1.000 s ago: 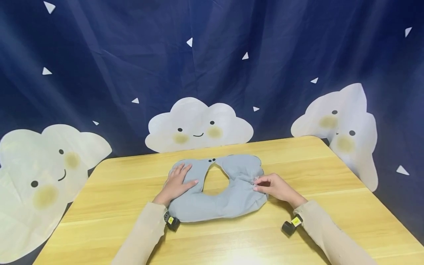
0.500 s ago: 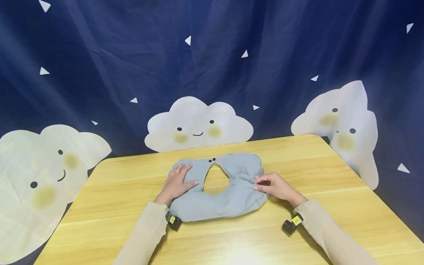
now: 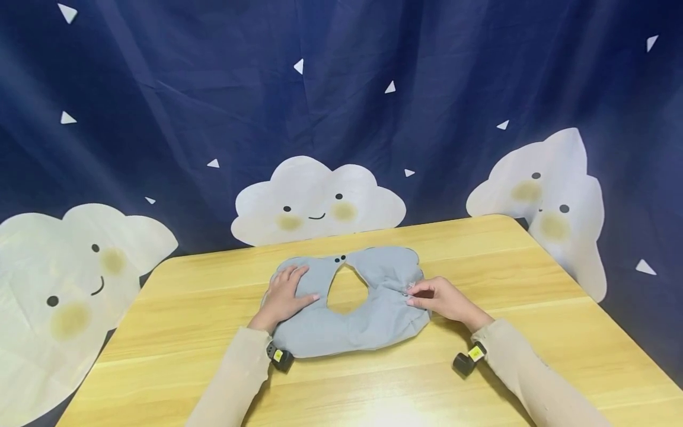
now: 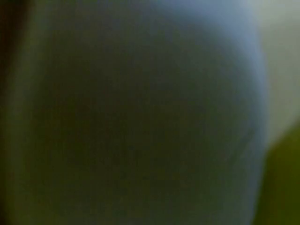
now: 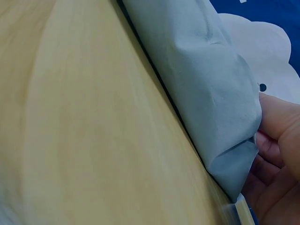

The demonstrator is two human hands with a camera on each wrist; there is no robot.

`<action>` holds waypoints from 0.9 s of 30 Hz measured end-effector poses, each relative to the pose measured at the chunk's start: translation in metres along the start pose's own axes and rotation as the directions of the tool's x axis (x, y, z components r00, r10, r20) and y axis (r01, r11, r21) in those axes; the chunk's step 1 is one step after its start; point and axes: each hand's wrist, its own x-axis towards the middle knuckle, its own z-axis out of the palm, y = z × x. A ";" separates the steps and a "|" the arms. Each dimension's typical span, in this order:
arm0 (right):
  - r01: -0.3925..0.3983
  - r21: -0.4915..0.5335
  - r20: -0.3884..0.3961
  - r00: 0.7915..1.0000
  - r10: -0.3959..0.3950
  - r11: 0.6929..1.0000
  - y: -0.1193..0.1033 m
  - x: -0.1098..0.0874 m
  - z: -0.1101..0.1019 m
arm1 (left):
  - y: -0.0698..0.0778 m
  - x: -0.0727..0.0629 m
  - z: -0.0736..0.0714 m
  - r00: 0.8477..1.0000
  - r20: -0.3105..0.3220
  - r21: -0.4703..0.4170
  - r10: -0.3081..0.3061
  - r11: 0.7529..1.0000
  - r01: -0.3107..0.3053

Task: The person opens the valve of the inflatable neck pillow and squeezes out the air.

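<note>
A grey inflatable neck pillow (image 3: 341, 335) lies on the wooden table, its two arms meeting at the far side beside a pair of dark snaps (image 3: 340, 259). My left hand (image 3: 283, 299) rests on the pillow's left side with fingers extended and thumb apart. On the right side, my right hand (image 3: 445, 301) pinches a small clear valve (image 3: 411, 288) between thumb and fingertips, and the fabric puckers around it. In the right wrist view the pillow (image 5: 201, 84) looks puffed and creased, with my right hand (image 5: 279, 154) at its edge. The left wrist view is dark and blurred, mostly filled by the pillow's surface.
The light wood table (image 3: 187, 326) extends around the pillow on every side. Behind it hangs a dark blue curtain (image 3: 341, 107) printed with white smiling clouds (image 3: 315, 190). Each wrist wears a small black camera, one by the pillow's near left edge.
Both hands and the pillow stay in nearly the same place. The whole head view shifts only slightly.
</note>
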 end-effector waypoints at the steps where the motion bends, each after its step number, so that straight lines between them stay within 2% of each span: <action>1: -0.005 0.003 0.001 1.000 0.005 1.000 0.000 0.000 0.000 | 0.000 0.000 0.001 1.000 0.001 -0.001 -0.002 1.000 0.002; 13: -0.018 -0.005 0.014 1.000 0.018 1.000 -0.001 0.000 -0.002 | 0.004 -0.001 0.001 1.000 0.005 -0.020 -0.019 1.000 0.019; 18: -0.014 -0.003 0.015 1.000 0.014 1.000 0.000 -0.001 0.001 | 0.000 -0.003 -0.004 0.999 0.032 -0.025 0.008 1.000 -0.007; 21: -0.011 -0.003 0.022 1.000 0.011 1.000 -0.004 -0.001 0.002 | 0.005 -0.012 -0.014 0.998 0.027 -0.031 0.054 0.998 -0.053; 23: -0.012 -0.002 0.022 1.000 0.012 1.000 -0.004 0.000 0.002 | 0.013 -0.019 -0.022 0.995 0.022 -0.040 0.099 0.994 -0.098; 25: -0.013 0.001 0.019 1.000 0.013 1.000 -0.004 0.000 0.001 | 0.025 -0.025 -0.029 0.987 0.031 -0.055 0.161 0.986 -0.159; 27: -0.013 0.006 0.016 1.000 0.013 1.000 0.000 0.001 0.000 | 0.037 -0.032 -0.030 0.972 0.077 -0.061 0.221 0.974 -0.217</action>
